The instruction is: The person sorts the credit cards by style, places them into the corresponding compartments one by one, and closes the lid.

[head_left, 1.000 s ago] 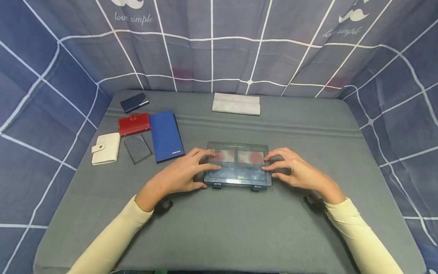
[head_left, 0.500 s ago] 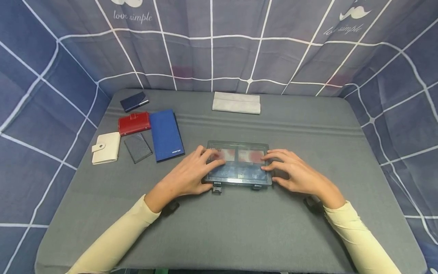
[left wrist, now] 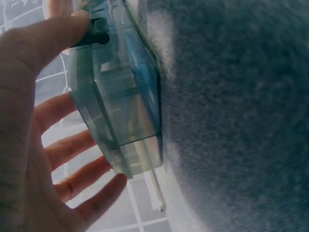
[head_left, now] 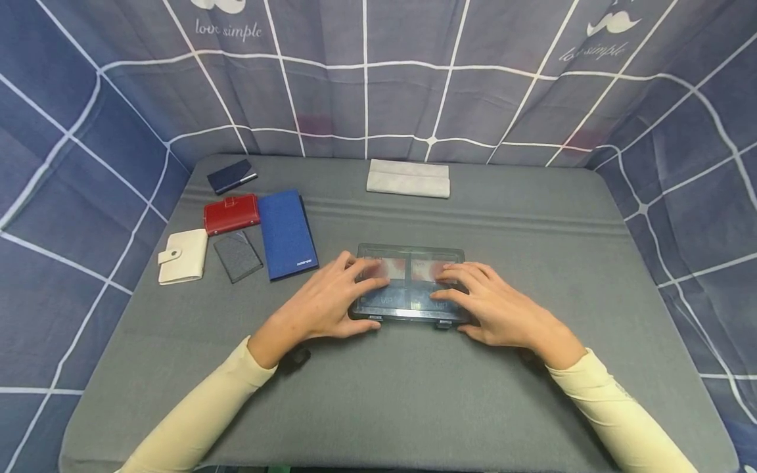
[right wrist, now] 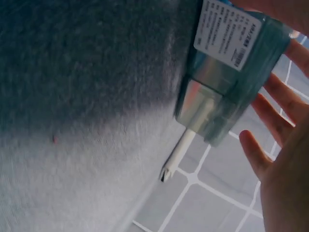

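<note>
Both of our hands now lie on the clear plastic case (head_left: 410,284) at the middle of the desk (head_left: 378,394). A second ago they flanked its ends; the right hand (head_left: 493,309) has slid inward over the lid, so we judge we are pressing it flat. The left hand (head_left: 322,303) rests fingers on top, thumb at the front left latch. Neither grip closes round anything; fingers stay fairly straight. Its long axis runs left to right, latches facing us.
</note>
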`<state>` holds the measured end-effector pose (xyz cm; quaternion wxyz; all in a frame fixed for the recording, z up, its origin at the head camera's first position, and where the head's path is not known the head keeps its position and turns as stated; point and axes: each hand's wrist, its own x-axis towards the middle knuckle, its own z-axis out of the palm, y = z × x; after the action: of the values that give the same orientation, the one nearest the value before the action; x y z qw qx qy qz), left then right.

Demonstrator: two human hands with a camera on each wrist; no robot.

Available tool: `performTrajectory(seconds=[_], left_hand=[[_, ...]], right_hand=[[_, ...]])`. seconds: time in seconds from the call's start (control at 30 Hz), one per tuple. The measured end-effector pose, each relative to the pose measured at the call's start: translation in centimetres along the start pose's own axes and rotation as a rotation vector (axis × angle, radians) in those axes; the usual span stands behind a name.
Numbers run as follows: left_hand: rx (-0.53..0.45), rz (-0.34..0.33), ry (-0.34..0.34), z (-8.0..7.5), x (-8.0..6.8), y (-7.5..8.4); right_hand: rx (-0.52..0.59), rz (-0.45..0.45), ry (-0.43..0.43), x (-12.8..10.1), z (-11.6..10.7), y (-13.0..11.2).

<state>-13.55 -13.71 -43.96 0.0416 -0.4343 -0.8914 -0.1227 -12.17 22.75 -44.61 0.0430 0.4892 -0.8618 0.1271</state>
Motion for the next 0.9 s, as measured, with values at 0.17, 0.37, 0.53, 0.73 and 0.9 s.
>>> performTrajectory(seconds=[0.17,0.37,0.53,0.73,0.9], left_hand=[[-0.005,0.004,-0.005,-0.4,0.1,0.3],[0.001,-0.019,-0.019,-0.9,0.2,0.3],[0.0,-0.039,-0.034,-0.9,0.1,0.2],[-0.013,-0.046,-0.027,-0.7,0.0,0.1],[-0.025,-0.044,-0.026,-0.6,0.0,0.1]], right_hand=[[-0.002,-0.018,0.022,0.4,0.7,-0.1],[-0.029,-0.02,0.045,0.7,1.3,-0.2],[-0.021,-0.021,0.043,0.9,1.1,-0.1],[0.104,0.029,0.048,0.8,1.1,0.2],[0.165,0.07,0.068,0.7,1.1,0.3]])
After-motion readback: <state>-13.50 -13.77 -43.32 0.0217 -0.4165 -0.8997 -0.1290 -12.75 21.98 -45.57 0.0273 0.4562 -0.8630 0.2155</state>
